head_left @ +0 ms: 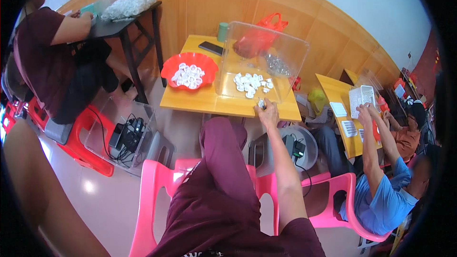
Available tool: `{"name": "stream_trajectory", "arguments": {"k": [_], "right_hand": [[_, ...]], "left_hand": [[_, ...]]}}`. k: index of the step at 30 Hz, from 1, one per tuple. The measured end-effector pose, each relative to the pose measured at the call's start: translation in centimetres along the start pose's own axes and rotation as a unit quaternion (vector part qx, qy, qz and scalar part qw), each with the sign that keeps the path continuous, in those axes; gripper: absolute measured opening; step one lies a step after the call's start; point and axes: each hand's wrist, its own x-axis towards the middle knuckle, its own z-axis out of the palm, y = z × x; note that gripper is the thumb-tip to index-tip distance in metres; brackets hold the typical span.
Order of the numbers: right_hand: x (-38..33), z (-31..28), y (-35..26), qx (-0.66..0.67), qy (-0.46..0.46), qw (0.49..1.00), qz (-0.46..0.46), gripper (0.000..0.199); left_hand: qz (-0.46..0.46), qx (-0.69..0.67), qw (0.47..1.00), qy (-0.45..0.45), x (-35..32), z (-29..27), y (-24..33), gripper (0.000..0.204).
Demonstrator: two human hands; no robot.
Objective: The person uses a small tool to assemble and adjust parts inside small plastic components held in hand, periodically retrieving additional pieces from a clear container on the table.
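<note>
Pinching a small shiny piece (261, 103) in the right grip (270, 114), drawn nearly together, at the near edge of the yellow desk (190, 102). Cannot tell the left grip's state, out of view. Facing loose white plastic parts (249, 84) in a clear plastic bin (227, 82), with more in a red scalloped bowl (212, 70).

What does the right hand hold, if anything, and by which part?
The right hand holds a small piece; by which part cannot be told.
</note>
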Motion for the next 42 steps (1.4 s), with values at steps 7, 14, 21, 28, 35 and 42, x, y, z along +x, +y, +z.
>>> {"name": "stream_trajectory", "arguments": {"k": [7, 14, 21, 28, 35, 42], "right_hand": [[-0.4, 0.3, 0.6, -0.016, 0.015, 1.000, -0.018, 0.038], [-0.7, 0.2, 0.3, 0.036, 0.037, 0.999, -0.016, 0.037], [-4.6, -1.0, -3.9, 0.209, 0.092, 0.971, -0.075, 0.035], [-9.6, -6.9, -9.9, 0.336, 0.107, 0.928, -0.118, 0.037], [-15.7, -13.0, -12.9, 0.325, 0.142, 0.919, -0.171, 0.042], [-19.2, -13.3, -13.2, 0.307, 0.146, 0.925, -0.168, 0.043]], "left_hand": [[0.054, -0.005, 0.998, 0.008, 1.4, 0.7, 0.8, 0.035], [0.071, -0.024, 0.997, 0.021, 1.7, 2.0, 0.6, 0.032], [0.073, -0.031, 0.996, 0.038, 1.4, 2.2, 0.7, 0.029], [0.082, 0.029, 0.995, 0.045, 1.3, -0.7, 2.1, 0.026], [0.063, 0.080, 0.993, 0.056, -0.8, -1.6, 3.4, 0.023], [-0.577, -0.346, 0.715, -0.193, -10.8, 0.5, -5.8, 0.050]]}}
